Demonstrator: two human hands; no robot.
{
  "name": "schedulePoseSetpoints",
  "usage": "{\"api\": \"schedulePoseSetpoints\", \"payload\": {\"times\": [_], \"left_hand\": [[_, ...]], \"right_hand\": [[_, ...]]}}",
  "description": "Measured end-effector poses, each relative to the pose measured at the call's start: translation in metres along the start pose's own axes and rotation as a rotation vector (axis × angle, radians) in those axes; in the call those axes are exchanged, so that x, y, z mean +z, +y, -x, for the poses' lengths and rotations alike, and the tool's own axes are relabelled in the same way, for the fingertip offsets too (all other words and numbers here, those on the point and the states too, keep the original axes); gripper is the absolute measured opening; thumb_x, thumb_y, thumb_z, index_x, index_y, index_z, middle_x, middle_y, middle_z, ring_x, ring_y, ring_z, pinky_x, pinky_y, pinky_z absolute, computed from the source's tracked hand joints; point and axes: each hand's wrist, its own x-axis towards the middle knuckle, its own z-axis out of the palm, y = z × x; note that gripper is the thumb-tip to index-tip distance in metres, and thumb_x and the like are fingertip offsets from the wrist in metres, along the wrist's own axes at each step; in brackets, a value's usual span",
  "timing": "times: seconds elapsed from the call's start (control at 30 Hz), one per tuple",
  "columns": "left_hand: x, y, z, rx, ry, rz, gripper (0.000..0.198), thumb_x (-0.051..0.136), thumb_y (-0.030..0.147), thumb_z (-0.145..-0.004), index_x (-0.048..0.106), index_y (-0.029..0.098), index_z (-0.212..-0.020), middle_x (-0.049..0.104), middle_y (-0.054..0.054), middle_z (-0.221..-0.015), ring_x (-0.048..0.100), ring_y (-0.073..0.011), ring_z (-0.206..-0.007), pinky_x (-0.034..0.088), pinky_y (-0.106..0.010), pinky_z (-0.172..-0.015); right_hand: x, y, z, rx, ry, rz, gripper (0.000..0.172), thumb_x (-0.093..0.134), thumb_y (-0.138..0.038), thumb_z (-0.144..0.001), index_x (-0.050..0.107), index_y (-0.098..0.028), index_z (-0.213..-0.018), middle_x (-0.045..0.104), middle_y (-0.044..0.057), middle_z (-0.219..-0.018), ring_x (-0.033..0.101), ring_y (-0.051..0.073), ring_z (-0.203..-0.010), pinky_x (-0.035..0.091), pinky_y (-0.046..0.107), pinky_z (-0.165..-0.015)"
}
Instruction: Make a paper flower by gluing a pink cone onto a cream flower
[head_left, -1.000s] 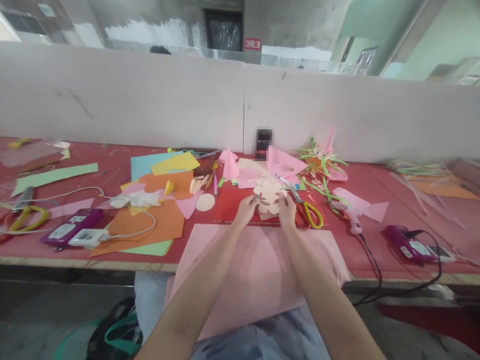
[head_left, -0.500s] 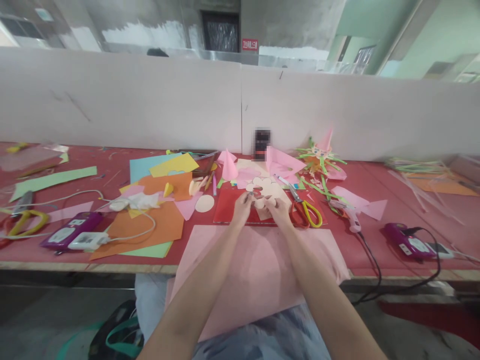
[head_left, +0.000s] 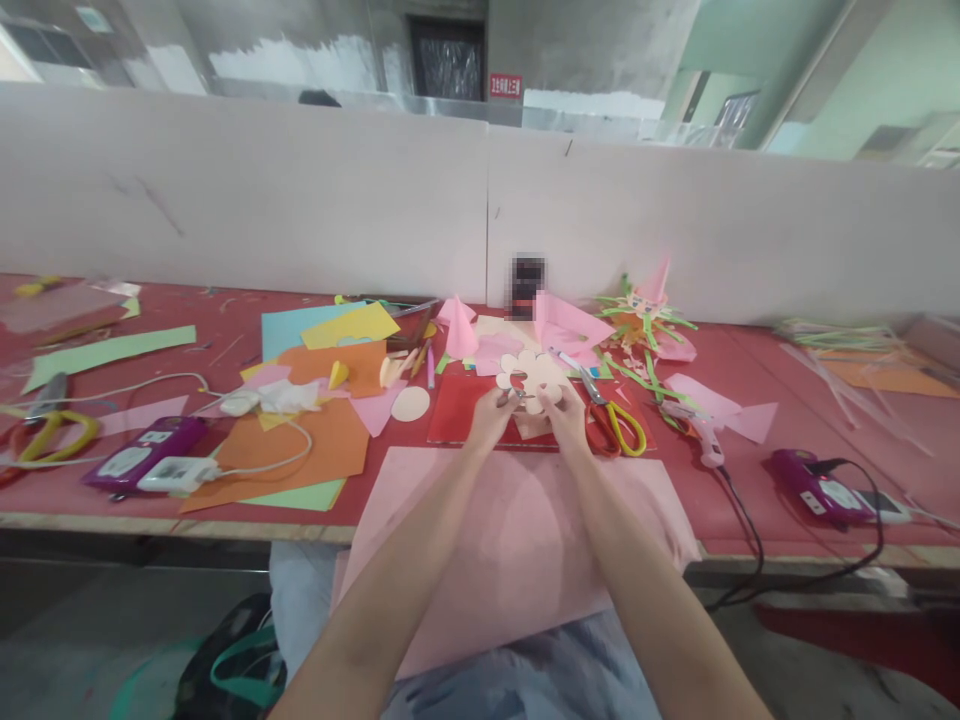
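Note:
A cream paper flower (head_left: 538,374) with scalloped petals is held between my hands above a red sheet (head_left: 454,412). My left hand (head_left: 491,416) is closed at the flower's lower left edge. Fingers of my right hand (head_left: 567,412) pinch its lower right edge. Some darker detail shows near the left fingertips, too small to make out. Just right of my right hand lie scissors (head_left: 621,428) with yellow and red handles. A cream paper circle (head_left: 410,404) rests to the left of the red sheet.
Colored paper (head_left: 300,455) and a purple power strip (head_left: 146,452) lie at left. A pink glue gun (head_left: 703,436) with a black cord is at right. Behind stand a pink paper cone (head_left: 460,330) and a paper figure (head_left: 646,305). Pink cloth (head_left: 517,540) covers the near edge.
The flower has tipped up so more of its face and petals show. Both hands have shifted slightly, with the right hand moving a little to the right. The view has moved slightly.

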Motion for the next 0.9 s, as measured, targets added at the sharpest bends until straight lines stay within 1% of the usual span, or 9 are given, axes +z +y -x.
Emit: {"api": "schedulePoseSetpoints", "payload": {"times": [0.1,0.23,0.4,0.47,0.57,0.67,0.77,0.83,0.9], "left_hand": [[-0.001,0.001,0.000,0.013,0.017,-0.039,0.026,0.057,0.038,-0.073,0.061,0.014,-0.081,0.069,-0.005,-0.080,0.066,-0.0212,-0.077,0.050,-0.029,-0.064],[-0.002,-0.001,0.000,0.015,0.011,-0.003,0.031,0.058,0.042,-0.072,0.062,0.014,-0.084,0.070,-0.005,-0.079,0.066,-0.0209,-0.074,0.050,-0.028,-0.062],[-0.001,-0.002,0.000,0.024,0.012,-0.007,0.030,0.060,0.042,-0.070,0.063,0.014,-0.080,0.069,-0.004,-0.075,0.065,-0.0202,-0.074,0.049,-0.027,-0.064],[0.000,-0.002,0.000,-0.011,0.004,-0.001,0.029,0.063,0.040,-0.067,0.063,0.013,-0.078,0.068,-0.004,-0.073,0.065,-0.0189,-0.068,0.048,-0.026,-0.060],[0.001,0.000,0.000,-0.038,0.016,-0.013,0.027,0.067,0.038,-0.063,0.063,0.013,-0.073,0.067,-0.003,-0.069,0.062,-0.0166,-0.062,0.046,-0.025,-0.058],[0.001,0.002,0.000,-0.053,0.051,-0.015,0.024,0.066,0.035,-0.064,0.064,0.013,-0.071,0.066,-0.002,-0.066,0.061,-0.0157,-0.064,0.045,-0.024,-0.058],[-0.001,0.005,0.001,-0.075,0.074,-0.027,0.022,0.065,0.035,-0.065,0.063,0.014,-0.069,0.066,-0.002,-0.065,0.060,-0.0153,-0.063,0.044,-0.023,-0.059],[-0.002,0.006,0.001,-0.075,0.083,-0.048,0.023,0.065,0.036,-0.064,0.062,0.014,-0.067,0.065,-0.001,-0.063,0.060,-0.0153,-0.062,0.043,-0.023,-0.058],[-0.002,0.006,0.001,-0.065,0.086,-0.054,0.024,0.066,0.037,-0.063,0.061,0.014,-0.067,0.064,-0.001,-0.063,0.060,-0.0159,-0.062,0.044,-0.024,-0.058]], "right_hand": [[0.003,-0.002,0.002,0.049,-0.071,-0.030,0.039,0.065,-0.046,-0.062,0.061,-0.017,-0.088,0.064,0.004,-0.079,0.060,0.016,-0.069,0.049,0.026,-0.057],[0.004,-0.004,0.002,0.048,-0.082,-0.034,0.039,0.066,-0.040,-0.060,0.060,-0.016,-0.090,0.065,0.003,-0.075,0.061,0.016,-0.066,0.050,0.028,-0.057],[0.001,0.000,-0.001,0.014,0.023,0.016,0.031,0.063,-0.036,-0.063,0.061,-0.015,-0.086,0.064,0.002,-0.070,0.059,0.015,-0.062,0.049,0.025,-0.054],[0.000,0.001,-0.001,0.029,0.060,-0.001,0.034,0.063,-0.038,-0.063,0.060,-0.015,-0.087,0.064,0.003,-0.073,0.059,0.014,-0.062,0.048,0.025,-0.053],[-0.001,-0.001,0.000,0.053,0.068,-0.041,0.040,0.063,-0.043,-0.064,0.060,-0.015,-0.093,0.066,0.004,-0.077,0.059,0.015,-0.068,0.047,0.024,-0.053],[-0.002,-0.007,0.004,0.041,0.035,-0.036,0.040,0.057,-0.049,-0.070,0.062,-0.015,-0.091,0.066,0.006,-0.083,0.058,0.016,-0.074,0.045,0.022,-0.052],[0.000,-0.011,0.006,0.016,-0.009,0.011,0.043,0.047,-0.053,-0.075,0.066,-0.016,-0.086,0.065,0.005,-0.083,0.056,0.014,-0.069,0.044,0.023,-0.053],[0.001,-0.009,0.006,0.013,-0.048,0.057,0.044,0.051,-0.054,-0.073,0.067,-0.015,-0.082,0.063,0.004,-0.075,0.055,0.014,-0.065,0.043,0.023,-0.053],[0.003,-0.005,0.004,0.025,-0.078,0.105,0.042,0.058,-0.054,-0.067,0.066,-0.013,-0.075,0.061,0.003,-0.068,0.053,0.014,-0.063,0.042,0.024,-0.053]]}}
